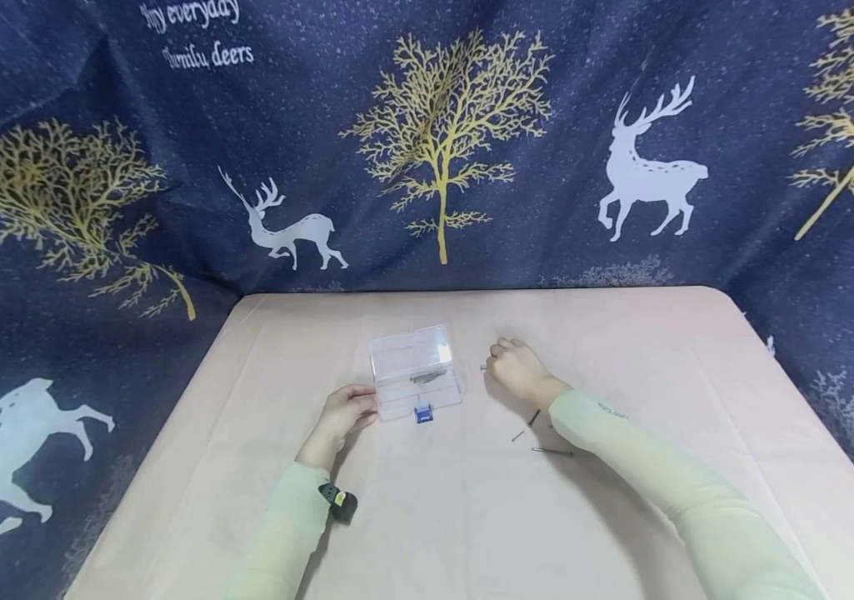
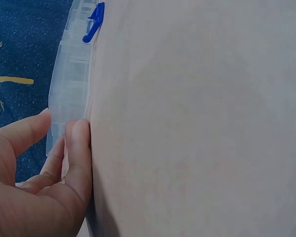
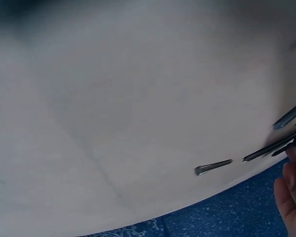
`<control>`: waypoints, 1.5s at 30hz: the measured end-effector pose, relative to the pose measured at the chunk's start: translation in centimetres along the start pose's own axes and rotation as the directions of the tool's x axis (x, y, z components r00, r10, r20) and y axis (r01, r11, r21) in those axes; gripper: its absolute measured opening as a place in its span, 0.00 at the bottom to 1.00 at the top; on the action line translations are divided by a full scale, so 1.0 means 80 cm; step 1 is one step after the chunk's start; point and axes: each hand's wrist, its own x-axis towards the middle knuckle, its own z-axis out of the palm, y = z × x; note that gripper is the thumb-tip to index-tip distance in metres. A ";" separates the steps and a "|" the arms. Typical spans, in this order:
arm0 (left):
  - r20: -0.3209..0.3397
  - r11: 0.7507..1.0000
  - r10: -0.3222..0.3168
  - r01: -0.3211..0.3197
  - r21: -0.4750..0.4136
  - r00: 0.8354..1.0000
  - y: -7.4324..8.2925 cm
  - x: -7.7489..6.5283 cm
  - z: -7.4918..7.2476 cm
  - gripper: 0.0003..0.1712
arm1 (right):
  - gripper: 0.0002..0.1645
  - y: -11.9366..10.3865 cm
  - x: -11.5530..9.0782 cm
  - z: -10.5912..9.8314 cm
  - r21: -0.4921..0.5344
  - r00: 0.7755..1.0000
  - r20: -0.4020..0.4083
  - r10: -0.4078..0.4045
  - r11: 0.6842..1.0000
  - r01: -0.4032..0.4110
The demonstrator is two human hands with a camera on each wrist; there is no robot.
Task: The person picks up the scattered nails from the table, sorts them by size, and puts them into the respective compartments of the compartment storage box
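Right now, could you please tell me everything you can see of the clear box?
The clear box looks like thin plastic, its lid standing open at the back, with bright glare near one end. A blue clasp sits mid-front. Inside, slim grey metal pieces lie toward the back. The box rests on the pale tabletop; the left hand holds its left end.

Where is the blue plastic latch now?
In the head view, the blue plastic latch sits at the near edge of the open clear plastic box, right of the left hand.
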 end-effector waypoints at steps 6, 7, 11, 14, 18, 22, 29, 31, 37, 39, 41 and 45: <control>-0.002 1.000 0.009 -0.009 0.003 1.000 -0.001 0.000 -0.002 0.20 | 0.05 0.004 -0.003 -0.002 -0.010 0.994 -0.102 -0.038 0.999 0.037; -0.001 1.000 0.015 -0.015 -0.001 1.000 -0.001 0.000 -0.003 0.20 | 0.06 0.005 -0.003 -0.002 -0.012 0.992 -0.118 -0.047 0.999 0.046; 0.001 0.999 0.031 -0.031 -0.023 1.000 -0.001 -0.002 -0.005 0.21 | 0.09 0.007 -0.001 -0.006 -0.013 0.987 -0.147 -0.073 0.997 0.072; 0.002 0.999 0.034 -0.034 -0.032 0.999 -0.001 -0.003 -0.006 0.21 | 0.11 0.007 0.001 -0.011 -0.014 0.984 -0.159 -0.086 0.996 0.084; 0.000 0.999 0.035 -0.035 -0.030 0.999 -0.001 -0.002 -0.005 0.20 | 0.10 0.004 0.003 -0.016 -0.017 0.979 -0.185 -0.090 0.996 0.089; -0.003 0.999 0.025 -0.025 -0.020 1.000 -0.001 -0.002 -0.005 0.19 | 0.10 0.001 0.006 -0.021 -0.018 0.973 -0.211 -0.090 0.996 0.088; -0.006 1.000 0.004 -0.004 0.013 1.000 0.004 -0.005 -0.004 0.19 | 0.08 -0.006 0.011 -0.035 0.017 0.957 -0.277 -0.080 0.996 0.088; -0.008 1.000 0.005 -0.005 0.013 1.000 0.005 -0.006 -0.004 0.19 | 0.08 -0.010 0.013 -0.040 0.024 0.948 -0.305 -0.089 0.995 0.101; -0.012 1.000 0.002 -0.002 0.002 1.000 0.005 -0.006 -0.005 0.19 | 0.09 -0.024 0.023 -0.049 0.014 0.922 -0.361 -0.139 0.988 0.154; -0.014 1.000 -0.001 0.001 -0.004 1.000 0.004 -0.004 -0.005 0.19 | 0.09 -0.029 0.026 -0.050 0.006 0.922 -0.359 -0.145 0.987 0.158; -0.013 1.000 0.003 -0.003 -0.005 1.000 0.003 -0.004 -0.005 0.19 | 0.10 -0.033 0.029 -0.050 -0.005 0.927 -0.344 -0.150 0.987 0.158; -0.018 1.000 -0.008 0.008 0.009 1.000 0.003 -0.003 -0.004 0.19 | 0.11 -0.038 0.035 -0.050 -0.001 0.930 -0.333 -0.157 0.986 0.166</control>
